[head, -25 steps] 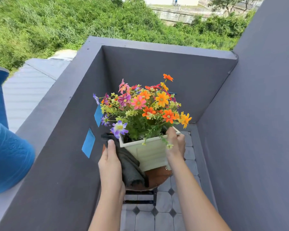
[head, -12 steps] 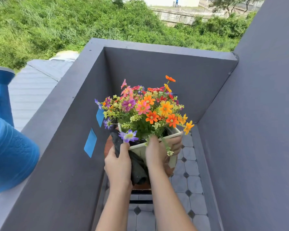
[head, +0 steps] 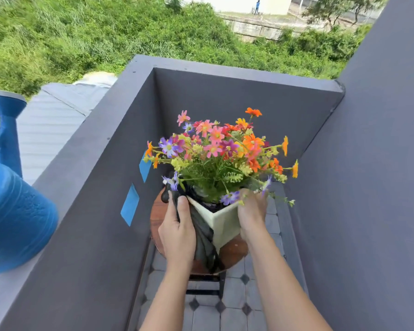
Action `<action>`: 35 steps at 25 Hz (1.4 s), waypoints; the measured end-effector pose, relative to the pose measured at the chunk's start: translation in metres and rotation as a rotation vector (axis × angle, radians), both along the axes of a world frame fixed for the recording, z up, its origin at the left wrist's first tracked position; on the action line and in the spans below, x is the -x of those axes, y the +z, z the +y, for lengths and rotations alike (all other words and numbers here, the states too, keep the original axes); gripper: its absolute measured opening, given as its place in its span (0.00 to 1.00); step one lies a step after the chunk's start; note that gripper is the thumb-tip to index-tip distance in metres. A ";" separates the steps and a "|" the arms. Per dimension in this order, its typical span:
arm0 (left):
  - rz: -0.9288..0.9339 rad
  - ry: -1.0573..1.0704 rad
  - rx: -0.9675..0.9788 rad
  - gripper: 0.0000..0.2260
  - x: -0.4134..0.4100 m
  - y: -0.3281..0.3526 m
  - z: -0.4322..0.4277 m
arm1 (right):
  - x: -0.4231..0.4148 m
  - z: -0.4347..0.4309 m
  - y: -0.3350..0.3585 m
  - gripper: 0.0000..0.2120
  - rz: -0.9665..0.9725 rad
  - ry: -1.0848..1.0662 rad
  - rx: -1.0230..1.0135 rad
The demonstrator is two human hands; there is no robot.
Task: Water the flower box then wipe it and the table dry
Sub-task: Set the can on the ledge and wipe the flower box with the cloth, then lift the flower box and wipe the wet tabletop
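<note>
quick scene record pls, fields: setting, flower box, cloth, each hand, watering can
setting: balcony corner, grey walls, tiled floor
flower box: cream, on the round wooden table
cloth: dark, pressed against the box's left side
left hand: holds the cloth on the box
right hand: grips the box's right side
watering can: blue, on the left wall ledge

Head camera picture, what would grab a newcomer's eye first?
First the flowers, a bright orange, pink and purple burst in a white flower box on a small round table in the grey balcony corner. Next the two bare hands on the box, the left hand pressing a dark cloth to its side. Then the big blue watering can on the ledge at far left.
</note>
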State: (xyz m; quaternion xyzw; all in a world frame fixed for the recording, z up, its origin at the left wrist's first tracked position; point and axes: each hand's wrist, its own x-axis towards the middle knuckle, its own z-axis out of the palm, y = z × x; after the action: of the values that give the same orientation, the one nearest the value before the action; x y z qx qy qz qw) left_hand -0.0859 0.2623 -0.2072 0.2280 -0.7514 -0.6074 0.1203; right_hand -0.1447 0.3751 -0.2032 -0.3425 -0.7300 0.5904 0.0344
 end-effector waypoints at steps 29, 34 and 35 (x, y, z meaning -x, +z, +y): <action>-0.139 -0.342 0.207 0.11 0.001 0.004 0.049 | 0.057 0.109 0.041 0.41 0.078 -0.208 0.194; -0.236 -0.435 0.936 0.15 0.020 0.000 0.036 | 0.066 0.117 0.017 0.38 0.053 -0.171 0.110; -0.335 -0.543 1.075 0.16 0.018 -0.007 0.044 | 0.066 0.118 0.011 0.38 0.053 -0.165 0.101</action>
State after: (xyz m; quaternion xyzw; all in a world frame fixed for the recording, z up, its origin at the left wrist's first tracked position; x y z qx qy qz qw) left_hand -0.1038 0.3063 -0.2143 0.0284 -0.9918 -0.1092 -0.0598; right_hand -0.2104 0.4927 -0.1927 -0.3870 -0.6677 0.6303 0.0848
